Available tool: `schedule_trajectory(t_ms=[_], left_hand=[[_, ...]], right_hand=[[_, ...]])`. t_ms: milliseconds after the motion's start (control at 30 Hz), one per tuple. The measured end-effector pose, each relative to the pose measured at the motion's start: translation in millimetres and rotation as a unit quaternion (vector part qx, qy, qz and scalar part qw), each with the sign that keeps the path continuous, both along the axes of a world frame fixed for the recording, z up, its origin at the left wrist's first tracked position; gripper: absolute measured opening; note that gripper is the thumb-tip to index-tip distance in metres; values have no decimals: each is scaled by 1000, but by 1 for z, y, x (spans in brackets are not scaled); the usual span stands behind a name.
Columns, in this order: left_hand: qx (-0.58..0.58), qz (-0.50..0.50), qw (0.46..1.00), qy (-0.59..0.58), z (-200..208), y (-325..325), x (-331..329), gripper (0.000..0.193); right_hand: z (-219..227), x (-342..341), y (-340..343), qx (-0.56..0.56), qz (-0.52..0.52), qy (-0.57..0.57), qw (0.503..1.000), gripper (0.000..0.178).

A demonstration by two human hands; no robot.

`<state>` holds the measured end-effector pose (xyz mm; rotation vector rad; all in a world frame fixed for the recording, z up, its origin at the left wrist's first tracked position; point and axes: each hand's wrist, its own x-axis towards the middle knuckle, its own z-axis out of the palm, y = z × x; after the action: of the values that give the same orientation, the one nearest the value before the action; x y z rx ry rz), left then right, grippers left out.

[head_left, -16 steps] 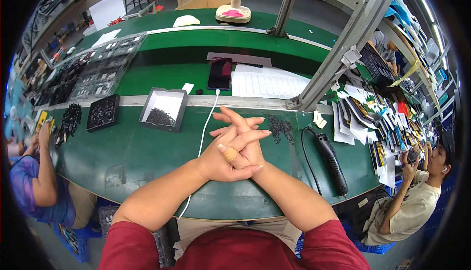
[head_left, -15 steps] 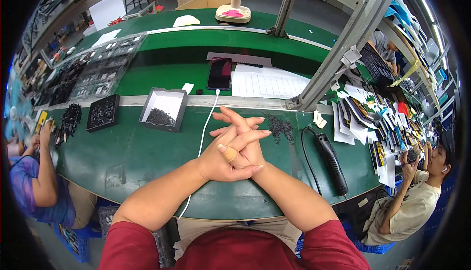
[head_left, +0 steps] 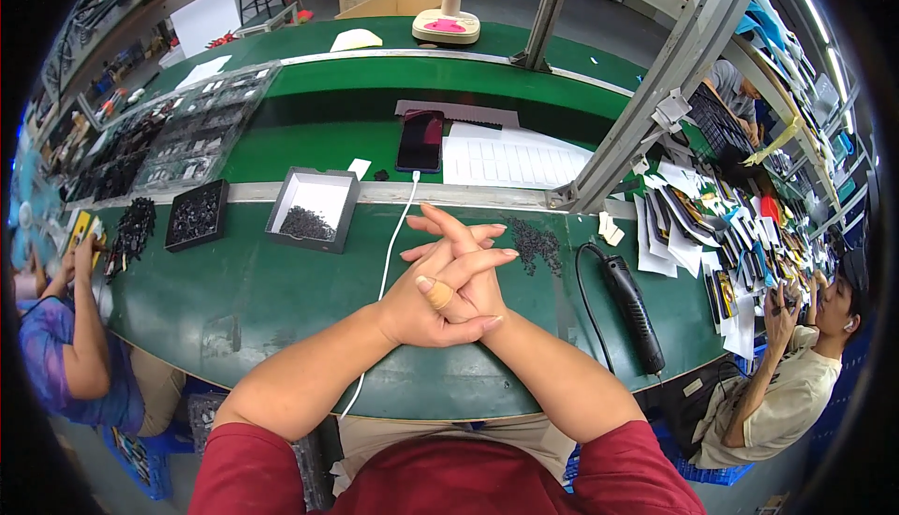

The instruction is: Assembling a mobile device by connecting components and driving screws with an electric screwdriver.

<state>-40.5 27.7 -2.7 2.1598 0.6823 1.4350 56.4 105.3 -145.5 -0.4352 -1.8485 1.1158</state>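
My left hand [head_left: 417, 314] and my right hand [head_left: 482, 292] are clasped above the green bench [head_left: 281, 328], their fingers interlaced. No object shows between them. A tan band [head_left: 438, 294] wraps one digit, seemingly of the right hand. Just beyond the fingers at the right lies a loose scatter of small black parts [head_left: 536, 245]. A white charging cable [head_left: 389, 262] runs past the left wrist to a phone [head_left: 420, 140] on the ledge. Right of my hands rests a black corded handheld tool, like an electric screwdriver [head_left: 633, 314].
An open box [head_left: 345, 218] and a black tray [head_left: 221, 215] hold small black parts. Beyond stand a metal post [head_left: 655, 84] and a pink fan [head_left: 448, 23]. Co-workers sit left [head_left: 84, 356] and right [head_left: 796, 375], the right one beside piled flat pieces [head_left: 693, 225].
My clasped hands stay in place. At the left, the co-worker's hands and the yellow item they hold have shifted slightly; the right co-worker's hands have moved a little too.
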Motion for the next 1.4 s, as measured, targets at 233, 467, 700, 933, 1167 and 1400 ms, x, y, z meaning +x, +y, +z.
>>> schedule_trajectory(t_ms=[233,467,700,933,1167,1400], left_hand=[[-19,8,1000,0,-5,-4,-5,76],[-21,11,1000,-3,-4,-5,-7,74],[-14,3,1000,-2,-1,-3,-4,74],[-6,16,1000,3,-3,-4,-9,75],[-11,20,1000,2,-1,-7,-11,75],[-21,13,1000,2,-1,-4,-9,74]], right_hand=[[120,16,-46,-34,10,27,999,89],[105,12,-40,-29,16,14,999,90],[94,15,-33,-10,7,5,1000,90],[117,13,-44,-30,14,13,999,89],[94,5,-38,1,22,27,999,89],[118,12,-44,-35,32,28,998,90]])
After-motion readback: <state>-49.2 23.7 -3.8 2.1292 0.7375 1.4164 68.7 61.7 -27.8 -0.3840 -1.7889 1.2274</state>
